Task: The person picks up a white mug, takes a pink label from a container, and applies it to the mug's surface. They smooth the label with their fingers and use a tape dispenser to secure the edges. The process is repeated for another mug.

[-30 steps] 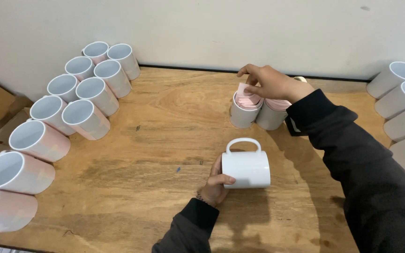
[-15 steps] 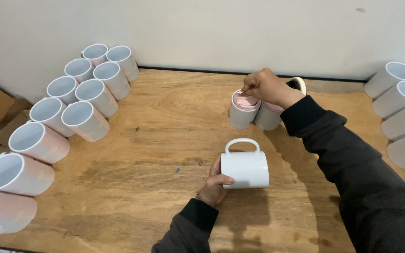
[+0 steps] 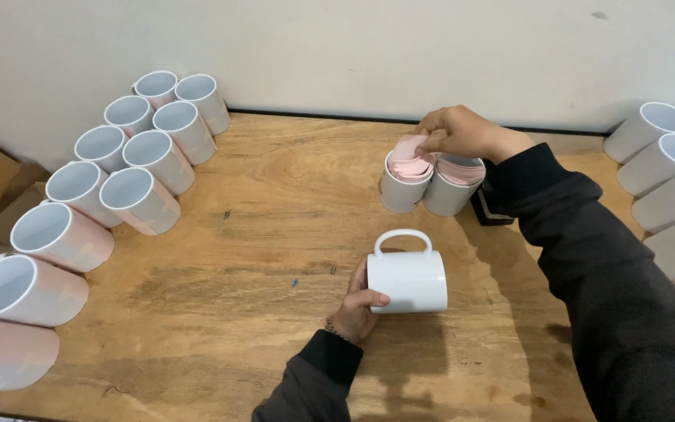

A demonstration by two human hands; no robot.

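The right hand [image 3: 462, 134] shifted slightly leftward over the pink sheets [image 3: 410, 151], apparently pinching one.

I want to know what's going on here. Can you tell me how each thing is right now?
White mug: lying on its side, handle up, held by the left hand.
Two upright mugs: stuffed with pink sheets.
Right hand: pinching a pink sheet.
Mugs on the left: lying tilted, in rows.
Mugs on the right: lying tilted.

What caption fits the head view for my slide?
Left hand steadies a white mug on the wooden table while right hand pinches pink sheets from a cup.
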